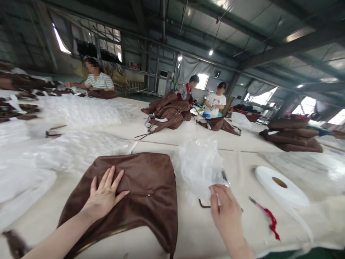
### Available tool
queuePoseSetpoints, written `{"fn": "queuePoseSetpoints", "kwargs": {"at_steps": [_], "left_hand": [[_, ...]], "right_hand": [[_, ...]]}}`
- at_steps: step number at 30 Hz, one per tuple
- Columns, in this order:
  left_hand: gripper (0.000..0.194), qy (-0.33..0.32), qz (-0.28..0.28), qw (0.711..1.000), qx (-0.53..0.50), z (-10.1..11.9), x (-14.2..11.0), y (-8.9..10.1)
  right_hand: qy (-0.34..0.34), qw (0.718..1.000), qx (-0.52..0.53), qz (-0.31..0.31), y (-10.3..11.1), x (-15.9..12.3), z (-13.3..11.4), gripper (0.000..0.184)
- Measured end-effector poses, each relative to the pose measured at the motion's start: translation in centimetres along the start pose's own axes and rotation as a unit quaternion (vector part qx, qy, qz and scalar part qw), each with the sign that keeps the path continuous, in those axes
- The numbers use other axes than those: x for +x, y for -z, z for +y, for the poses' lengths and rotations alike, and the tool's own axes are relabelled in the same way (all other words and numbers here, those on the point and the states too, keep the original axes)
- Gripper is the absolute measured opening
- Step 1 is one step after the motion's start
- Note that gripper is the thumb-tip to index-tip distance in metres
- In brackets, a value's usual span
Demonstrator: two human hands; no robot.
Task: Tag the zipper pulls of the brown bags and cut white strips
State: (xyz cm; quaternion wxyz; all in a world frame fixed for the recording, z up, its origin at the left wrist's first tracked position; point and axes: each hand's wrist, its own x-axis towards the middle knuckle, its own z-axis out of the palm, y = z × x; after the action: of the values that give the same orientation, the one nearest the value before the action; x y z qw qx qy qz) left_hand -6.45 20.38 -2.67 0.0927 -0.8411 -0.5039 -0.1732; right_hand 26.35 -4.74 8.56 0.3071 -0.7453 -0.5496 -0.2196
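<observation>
A brown leather bag [151,172] with a zipper lies flat on the white table in front of me. My left hand [105,196] rests on it with the fingers spread and the palm down. To the right of the bag, a crumpled clear plastic bag [198,165] lies on the table. The bent fingers of my right hand [225,205] pinch its near edge. Partly hidden by that hand and the plastic are a black hex key [204,205] and a dark, shiny object [225,177] I cannot make out.
Red-handled scissors [269,217] and a roll of white tape [281,185] lie on the right. Plastic sheeting [78,147] covers the left. Brown bags [172,111] are heaped farther back, with more brown pieces [293,135] at right. Several people work beyond.
</observation>
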Motion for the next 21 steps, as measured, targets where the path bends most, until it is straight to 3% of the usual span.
{"fn": "queuePoseSetpoints", "kwargs": {"at_steps": [2,4,7,11,14,19,21], "left_hand": [[0.078,0.007,-0.009,1.0,0.003,0.3,0.5,-0.2],[0.079,0.014,-0.014,1.0,0.002,0.4,0.9,-0.5],[0.08,0.02,-0.009,1.0,0.004,0.5,1.1,-1.0],[0.078,0.03,-0.015,0.999,-0.002,0.7,0.8,-0.5],[0.074,0.019,-0.036,0.998,-0.042,1.5,0.3,1.2],[0.044,-0.109,0.009,0.982,-0.157,4.6,-2.1,5.2],[0.039,-0.137,0.032,0.97,-0.199,5.9,-3.3,6.9]], "right_hand": [[-0.081,0.996,-0.042,0.017,-0.4,1.5,2.7,0.027],[-0.111,0.991,-0.069,-0.018,-1.0,2.4,4.3,0.03],[-0.089,0.988,-0.115,-0.061,-1.3,2.5,5.2,0.031],[-0.069,0.989,-0.108,-0.066,-0.2,1.5,5.7,0.018],[-0.081,0.995,-0.056,-0.034,0.8,0.6,6.3,0.021],[-0.13,0.991,-0.011,-0.04,1.3,-0.4,6.9,0.027],[-0.115,0.993,-0.017,0.022,1.8,-0.5,6.6,0.027]]}}
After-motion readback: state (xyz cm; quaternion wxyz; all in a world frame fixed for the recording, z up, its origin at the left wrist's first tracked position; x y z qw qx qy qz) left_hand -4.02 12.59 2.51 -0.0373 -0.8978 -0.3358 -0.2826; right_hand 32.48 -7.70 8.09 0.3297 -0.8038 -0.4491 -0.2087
